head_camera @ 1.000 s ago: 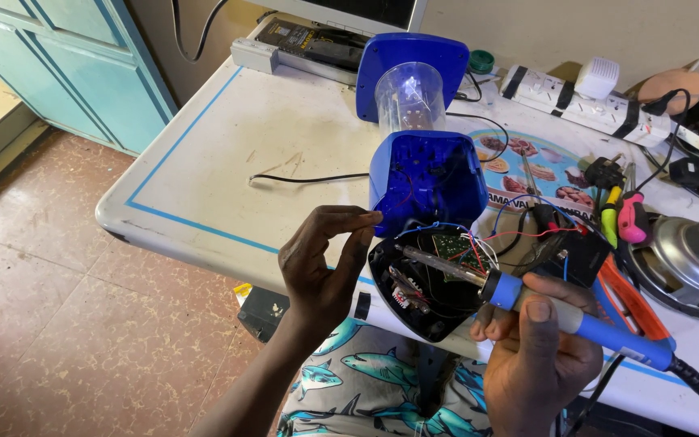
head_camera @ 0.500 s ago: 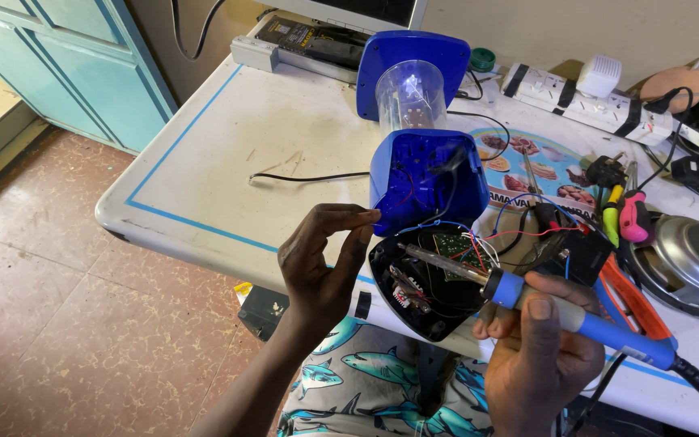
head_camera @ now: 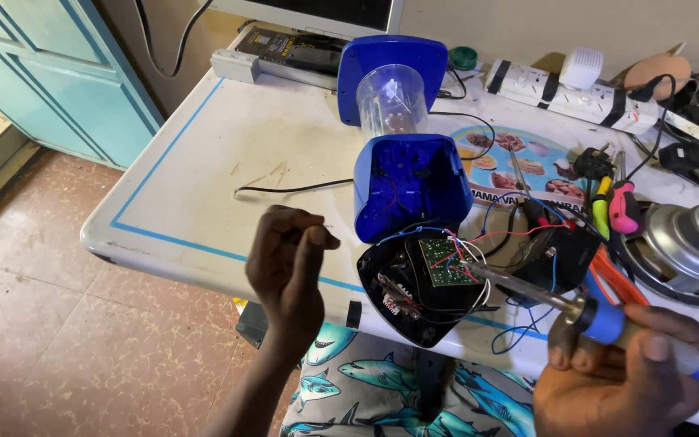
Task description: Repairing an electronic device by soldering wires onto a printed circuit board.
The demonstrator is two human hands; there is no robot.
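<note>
- Two hands are up over the near edge of the white counter (head_camera: 204,162), both yours.
- Your left hand (head_camera: 285,271) is raised with the fingers curled and thumb pressed to forefinger, pinching a thin strand of wire (head_camera: 327,226) that is barely visible; it sits left of the opened device and clear of it.
- Your right hand (head_camera: 620,372) is wrapped tight around the blue handle of one soldering iron (head_camera: 600,316), whose metal tip slants up-left to the green circuit board (head_camera: 445,260).
- One blue appliance (head_camera: 410,182) lies on the counter, with its clear cylinder (head_camera: 391,101) pointing away from you and its black base (head_camera: 414,295) opened at the near edge, one board and loose red, blue and white wires showing.
- One speaker (head_camera: 693,247) lies to the right, one white power strip (head_camera: 576,93) along the far side.
- Bare counter stretches to the left, bounded by a blue line; the right side is crowded with tools.
</note>
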